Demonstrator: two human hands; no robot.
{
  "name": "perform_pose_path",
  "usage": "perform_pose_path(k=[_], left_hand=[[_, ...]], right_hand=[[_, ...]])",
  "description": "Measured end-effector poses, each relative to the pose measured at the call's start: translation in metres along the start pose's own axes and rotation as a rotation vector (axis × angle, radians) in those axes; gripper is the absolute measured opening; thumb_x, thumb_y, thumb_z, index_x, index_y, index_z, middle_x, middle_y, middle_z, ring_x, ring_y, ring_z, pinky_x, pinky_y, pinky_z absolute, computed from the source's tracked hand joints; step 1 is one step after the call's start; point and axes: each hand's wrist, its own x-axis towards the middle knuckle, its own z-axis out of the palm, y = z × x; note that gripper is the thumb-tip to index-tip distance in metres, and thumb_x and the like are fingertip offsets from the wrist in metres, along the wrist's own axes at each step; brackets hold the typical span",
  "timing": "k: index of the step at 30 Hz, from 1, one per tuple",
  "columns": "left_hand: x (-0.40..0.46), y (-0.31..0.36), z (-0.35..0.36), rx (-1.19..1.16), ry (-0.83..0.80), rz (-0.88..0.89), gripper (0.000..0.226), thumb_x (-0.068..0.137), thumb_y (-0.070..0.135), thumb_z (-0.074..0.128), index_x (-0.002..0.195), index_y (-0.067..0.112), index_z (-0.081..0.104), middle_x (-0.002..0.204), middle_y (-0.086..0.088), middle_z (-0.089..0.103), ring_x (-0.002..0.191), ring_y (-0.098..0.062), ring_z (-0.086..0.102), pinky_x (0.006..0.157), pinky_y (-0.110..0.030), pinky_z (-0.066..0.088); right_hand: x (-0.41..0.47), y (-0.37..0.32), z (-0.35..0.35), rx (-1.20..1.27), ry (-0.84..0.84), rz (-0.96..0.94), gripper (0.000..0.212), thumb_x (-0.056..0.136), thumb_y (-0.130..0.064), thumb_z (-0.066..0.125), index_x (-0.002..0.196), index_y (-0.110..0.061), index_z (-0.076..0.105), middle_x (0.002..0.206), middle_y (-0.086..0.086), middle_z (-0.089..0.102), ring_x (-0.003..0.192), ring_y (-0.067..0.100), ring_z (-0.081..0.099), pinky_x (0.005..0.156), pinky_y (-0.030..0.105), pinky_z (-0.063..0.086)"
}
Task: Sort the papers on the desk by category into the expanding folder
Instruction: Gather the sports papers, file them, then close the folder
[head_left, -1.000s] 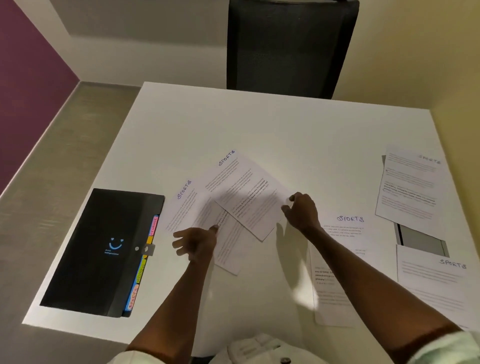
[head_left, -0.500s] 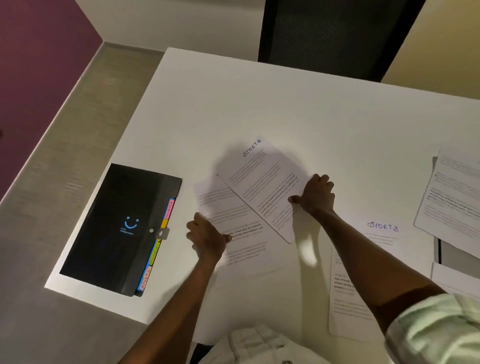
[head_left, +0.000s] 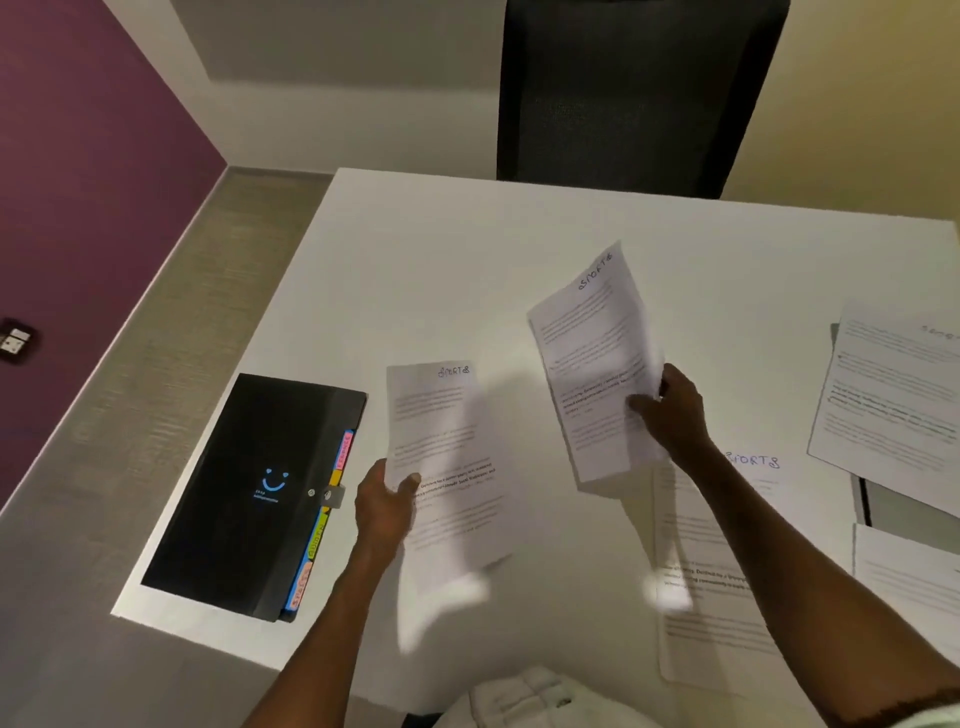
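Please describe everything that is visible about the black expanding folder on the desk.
The black expanding folder lies flat and closed near the left corner of the white desk, with one corner reaching the desk's edge. Its cover looks like matte plastic and carries a small blue smiley logo with tiny text below. A small clasp sits at the middle of its right edge, where coloured index tabs stick out: pink, yellow, green, orange and blue. Neither hand touches it; the left hand holds a sheet just beside it.

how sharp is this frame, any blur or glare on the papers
Head view: both held sheets are motion-blurred, the left hand's sheet smeared at its lower edge, the right hand's sheet softer; headings read, body text doesn't. Bright patch on the desk; the black folder stays fairly crisp.
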Motion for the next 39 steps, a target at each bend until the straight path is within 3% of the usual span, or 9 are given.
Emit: perform_pose_path(k=[3, 5, 9, 14, 24, 28, 33, 35, 39], left_hand=[[0.000, 0.011, -0.014, -0.175, -0.009, 0.034, 0.034, 0.092, 0.007, 0.067, 0.125, 0.014, 0.061, 0.117, -0.003, 0.070, 0.108, -0.023, 0.067, 0.084, -0.029, 0.053], [-0.001, 0.021, -0.020, -0.255, -0.007, 0.033, 0.034, 0.091, 0.003, 0.066, 0.123, 0.013, 0.063, 0.116, -0.002, 0.071, 0.107, -0.022, 0.068, 0.092, -0.037, 0.054], [-0.013, 0.049, -0.029, -0.353, -0.054, 0.086, 0.033, 0.092, 0.004, 0.066, 0.124, 0.013, 0.064, 0.118, -0.001, 0.072, 0.109, -0.023, 0.068, 0.099, -0.049, 0.051], [-0.036, 0.080, -0.034, -0.369, -0.080, 0.171, 0.026, 0.092, 0.007, 0.066, 0.115, 0.020, 0.067, 0.114, 0.001, 0.073, 0.105, -0.024, 0.070, 0.094, -0.051, 0.054], [-0.077, 0.108, -0.020, -0.388, -0.117, 0.306, 0.033, 0.093, 0.009, 0.066, 0.124, 0.021, 0.063, 0.117, 0.002, 0.071, 0.107, -0.024, 0.068, 0.095, -0.051, 0.053], [-0.101, 0.128, 0.003, -0.413, -0.202, 0.342, 0.030, 0.093, 0.011, 0.066, 0.122, 0.020, 0.063, 0.114, 0.000, 0.073, 0.101, -0.025, 0.071, 0.092, -0.049, 0.055], [-0.129, 0.148, 0.028, -0.491, -0.343, 0.359, 0.031, 0.092, 0.005, 0.065, 0.122, 0.011, 0.065, 0.113, -0.007, 0.074, 0.103, -0.029, 0.071, 0.093, -0.049, 0.053], [-0.139, 0.153, 0.037, -0.529, -0.413, 0.347, 0.033, 0.091, 0.005, 0.067, 0.124, 0.008, 0.064, 0.116, -0.010, 0.072, 0.106, -0.031, 0.070, 0.093, -0.048, 0.053], [-0.157, 0.155, 0.048, -0.562, -0.476, 0.282, 0.032, 0.090, 0.001, 0.067, 0.121, 0.006, 0.066, 0.114, -0.011, 0.073, 0.104, -0.030, 0.071, 0.089, -0.049, 0.056]], right_hand=[[-0.030, -0.012, -0.031, 0.240, 0.001, -0.030, 0.031, 0.076, -0.008, 0.066, 0.105, -0.010, 0.057, 0.097, 0.003, 0.066, 0.081, 0.017, 0.064, 0.060, 0.029, 0.050], [-0.049, -0.017, -0.047, 0.394, -0.010, -0.046, 0.035, 0.078, -0.009, 0.070, 0.112, -0.013, 0.061, 0.100, -0.001, 0.070, 0.087, 0.017, 0.067, 0.064, 0.027, 0.050], [-0.076, -0.022, -0.068, 0.670, -0.068, -0.017, 0.039, 0.081, -0.001, 0.070, 0.116, -0.018, 0.066, 0.107, 0.000, 0.074, 0.097, 0.023, 0.071, 0.086, 0.040, 0.055], [-0.110, -0.033, -0.087, 0.839, -0.140, -0.026, 0.037, 0.082, 0.004, 0.068, 0.115, -0.014, 0.066, 0.110, 0.005, 0.074, 0.099, 0.028, 0.071, 0.090, 0.045, 0.054], [-0.163, -0.033, -0.120, 0.911, -0.279, -0.087, 0.039, 0.086, 0.004, 0.064, 0.123, -0.008, 0.061, 0.118, 0.012, 0.070, 0.108, 0.032, 0.067, 0.095, 0.048, 0.052], [-0.176, -0.027, -0.120, 0.912, -0.373, -0.101, 0.041, 0.085, 0.002, 0.065, 0.125, -0.006, 0.060, 0.120, 0.013, 0.069, 0.110, 0.033, 0.066, 0.095, 0.048, 0.051], [-0.184, -0.020, -0.120, 0.853, -0.359, -0.091, 0.040, 0.083, 0.002, 0.068, 0.122, -0.006, 0.062, 0.116, 0.012, 0.071, 0.107, 0.032, 0.068, 0.094, 0.049, 0.052], [-0.185, -0.018, -0.121, 0.763, -0.272, -0.079, 0.041, 0.079, -0.008, 0.077, 0.118, -0.009, 0.064, 0.113, 0.009, 0.072, 0.101, 0.027, 0.070, 0.093, 0.047, 0.054], [-0.191, -0.016, -0.135, 0.444, -0.104, -0.030, 0.062, 0.067, -0.053, 0.082, 0.111, -0.017, 0.057, 0.106, -0.003, 0.070, 0.095, 0.017, 0.068, 0.084, 0.039, 0.057]])
